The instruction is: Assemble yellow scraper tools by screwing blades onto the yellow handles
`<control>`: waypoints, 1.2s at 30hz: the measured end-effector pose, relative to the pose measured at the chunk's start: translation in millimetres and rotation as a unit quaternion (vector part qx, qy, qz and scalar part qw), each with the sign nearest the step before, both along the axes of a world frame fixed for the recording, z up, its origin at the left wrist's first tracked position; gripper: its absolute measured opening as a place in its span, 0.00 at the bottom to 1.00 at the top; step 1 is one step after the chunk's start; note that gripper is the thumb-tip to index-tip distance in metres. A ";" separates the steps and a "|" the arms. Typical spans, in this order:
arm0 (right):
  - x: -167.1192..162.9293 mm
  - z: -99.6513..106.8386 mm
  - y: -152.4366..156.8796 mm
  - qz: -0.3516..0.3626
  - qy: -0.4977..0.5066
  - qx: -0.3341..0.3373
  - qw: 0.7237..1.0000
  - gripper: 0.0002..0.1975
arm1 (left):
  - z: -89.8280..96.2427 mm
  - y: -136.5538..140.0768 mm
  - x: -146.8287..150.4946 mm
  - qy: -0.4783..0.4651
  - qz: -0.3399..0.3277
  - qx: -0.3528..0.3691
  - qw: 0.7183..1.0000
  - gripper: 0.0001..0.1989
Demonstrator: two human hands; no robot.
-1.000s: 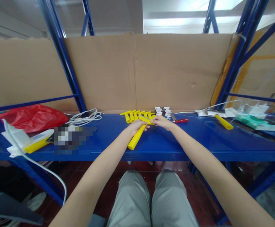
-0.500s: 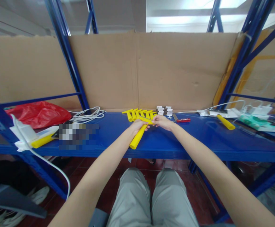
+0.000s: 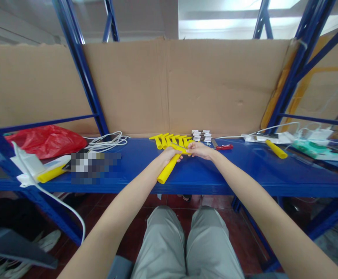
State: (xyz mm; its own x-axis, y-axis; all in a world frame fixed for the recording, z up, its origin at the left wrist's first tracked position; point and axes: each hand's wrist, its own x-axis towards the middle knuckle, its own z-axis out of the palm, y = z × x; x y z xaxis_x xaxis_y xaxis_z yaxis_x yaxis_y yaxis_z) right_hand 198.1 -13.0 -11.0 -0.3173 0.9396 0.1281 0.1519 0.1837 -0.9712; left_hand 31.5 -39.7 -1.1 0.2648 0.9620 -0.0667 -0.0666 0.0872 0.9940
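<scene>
Above the front part of the blue shelf, my left hand (image 3: 170, 154) is closed round a yellow T-shaped handle (image 3: 168, 170) where its tube meets the crosspiece. The tube slants down toward me; a thin grey strip shows along the crosspiece. My right hand (image 3: 200, 150) pinches the right end of that crosspiece; anything small between its fingertips is hidden. Just behind my hands, several similar yellow T-shaped handles (image 3: 159, 142) lie in a row. A red-handled screwdriver (image 3: 224, 147) rests to the right of my right hand, and small white packs (image 3: 201, 136) are stacked behind it.
A red plastic bag (image 3: 49, 141), coiled white cable (image 3: 109, 141) and a white power strip (image 3: 31, 161) occupy the left. On the right are another yellow handle (image 3: 276, 149) and a green-and-white box (image 3: 317, 150). A cardboard panel (image 3: 128, 85) stands behind the shelf (image 3: 230, 170).
Both hands keep nearly the same hold on the yellow handle. The view has shifted very slightly; nothing else has visibly moved.
</scene>
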 end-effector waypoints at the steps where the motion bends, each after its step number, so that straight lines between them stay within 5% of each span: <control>1: 1.2 0.6 -0.5 0.007 0.001 -0.006 1.000 0.12 | -0.4 0.1 0.1 0.003 -0.004 0.001 1.000 0.15; 7: 6.9 -1.6 1.8 0.022 -0.020 0.000 1.000 0.14 | -1.6 2.0 -1.1 0.020 -0.018 -0.006 1.000 0.13; 13: 11.9 -9.1 12.2 -0.015 -0.087 0.097 0.991 0.15 | -1.1 2.1 -2.5 -0.005 -0.004 -0.004 1.000 0.15; 20: 31.8 3.8 15.0 -0.142 -0.250 0.245 0.926 0.09 | -2.2 3.5 -2.3 -0.025 0.012 -0.013 1.000 0.16; 23: 53.4 12.0 13.2 -0.293 -0.360 0.223 0.857 0.09 | -1.4 2.9 -2.1 -0.024 0.029 -0.028 0.999 0.16; 26: 79.6 12.6 14.3 -0.371 -0.423 0.175 0.808 0.11 | -0.3 1.0 -1.1 -0.033 0.041 -0.031 0.998 0.17; 31: 114.1 -2.7 29.2 -0.373 -0.482 0.073 0.790 0.10 | 1.3 -1.4 0.2 -0.031 0.062 -0.034 0.997 0.15; 36: 128.1 -16.1 47.4 -0.323 -0.516 0.109 0.786 0.11 | 3.3 -3.3 0.2 -0.039 0.058 -0.031 0.997 0.15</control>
